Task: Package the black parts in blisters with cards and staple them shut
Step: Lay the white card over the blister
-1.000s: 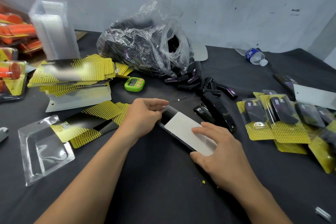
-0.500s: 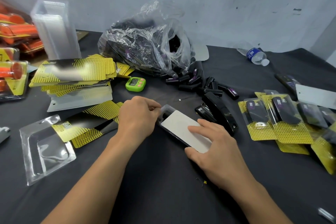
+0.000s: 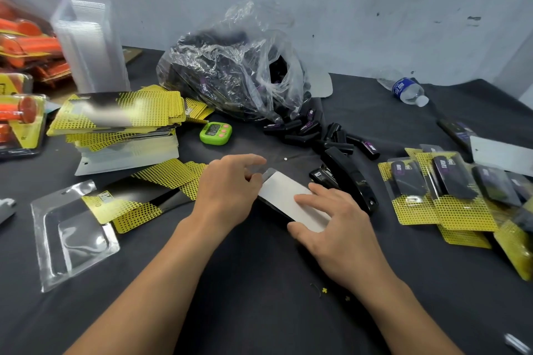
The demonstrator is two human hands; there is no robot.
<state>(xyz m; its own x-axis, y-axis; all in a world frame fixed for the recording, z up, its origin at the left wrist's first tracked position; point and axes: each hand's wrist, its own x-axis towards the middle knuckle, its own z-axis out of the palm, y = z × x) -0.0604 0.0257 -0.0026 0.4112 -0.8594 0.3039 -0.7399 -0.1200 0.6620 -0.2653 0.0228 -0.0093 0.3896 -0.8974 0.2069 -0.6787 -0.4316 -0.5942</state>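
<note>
A blister pack (image 3: 284,196) lies face down on the black cloth between my hands, its white card back up. My left hand (image 3: 230,190) pinches the pack's far left end with the thumb against the card corner and the index finger stretched out above it. My right hand (image 3: 331,225) presses flat fingers on the card's near right end, the thumb against its edge. A black stapler (image 3: 350,179) lies just right of the pack. Loose black parts (image 3: 317,132) spill from a clear bag (image 3: 236,72) behind it.
Yellow cards (image 3: 121,115) are stacked at the left, with a tall stack of clear blisters (image 3: 89,43) behind. An empty blister (image 3: 72,233) lies near left. Finished packs (image 3: 438,190) cover the right. A green timer (image 3: 215,132), a water bottle (image 3: 406,91) and orange packs (image 3: 26,46) also lie around.
My left hand has closed in on the pack's far end and its index finger now stretches out. My right hand keeps pressing on the card.
</note>
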